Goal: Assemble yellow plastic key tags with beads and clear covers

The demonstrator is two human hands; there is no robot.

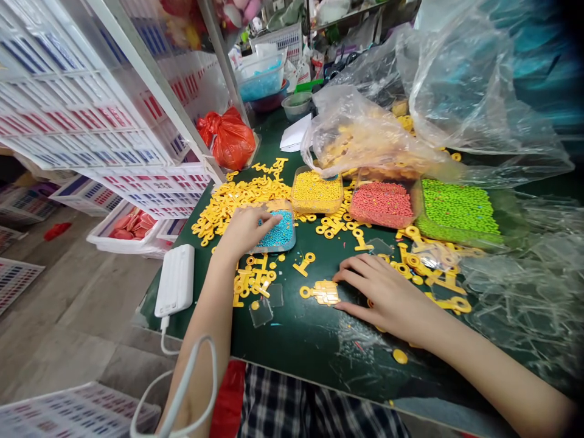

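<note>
My left hand [246, 230] is over a clear tub of small blue beads [281, 234], thumb and forefinger close together above the beads. Its other fingers are mostly hidden, and I cannot make out what it pinches. On the green table lies a flat yellow plastic piece [325, 292] with a ring at its left end. My right hand [381, 295] grips that piece at its right edge, forefinger at the upper corner and thumb at the lower. A yellow ring-ended part [304, 264] lies just above it. Small clear squares [261, 312] lie to its left.
Tubs of yellow beads [318, 190], red beads [382, 202] and green beads [458, 208] stand behind. Yellow parts [249, 198] are heaped at left. Clear plastic pieces [529, 292] pile up at right, below a plastic bag [460, 79]. A white power bank [175, 280] with a cable sits at the left edge.
</note>
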